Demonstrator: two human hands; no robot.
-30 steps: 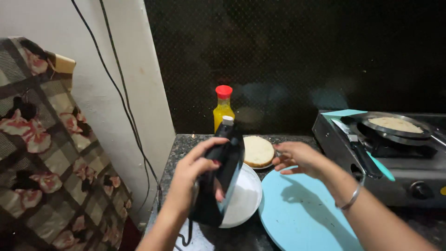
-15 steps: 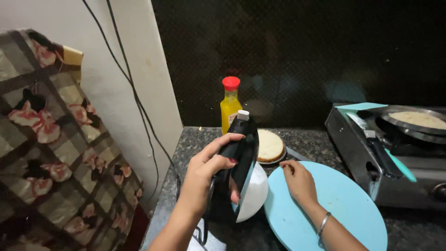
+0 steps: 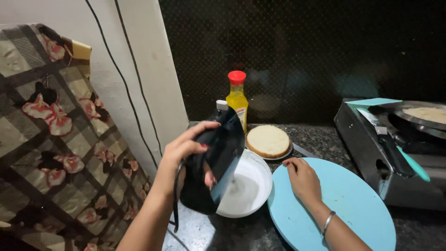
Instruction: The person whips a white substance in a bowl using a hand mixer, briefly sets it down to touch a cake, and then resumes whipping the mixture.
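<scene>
While tilted over the bowl: black pouch (image 3: 214, 165)
Left hand (image 3: 183, 151): fingers gripping pouch, apparently pouring
White bowl (image 3: 248, 186): on counter (image 3: 320, 139)
Right hand (image 3: 304, 179): fingers loosely curled, resting on blue board (image 3: 353, 204)

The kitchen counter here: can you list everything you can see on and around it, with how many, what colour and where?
Black pouch: one, black with a white spout, tilted over the bowl.
Bowl: one, white, front of the counter.
Round board: one, light blue, right of the bowl.
Bottle: one, yellow with a red cap, at the back wall.
Plate of flatbread: one, pale, behind the bowl.
Stove: one, grey metal, far right.
Pan: one, dark, on the stove, flatbread in it.
Patterned cloth: one, checked with flowers, left.
Cables: two, black, down the wall.
Left hand: holds the pouch.
Right hand: rests on the board, bangle on the wrist.
</scene>
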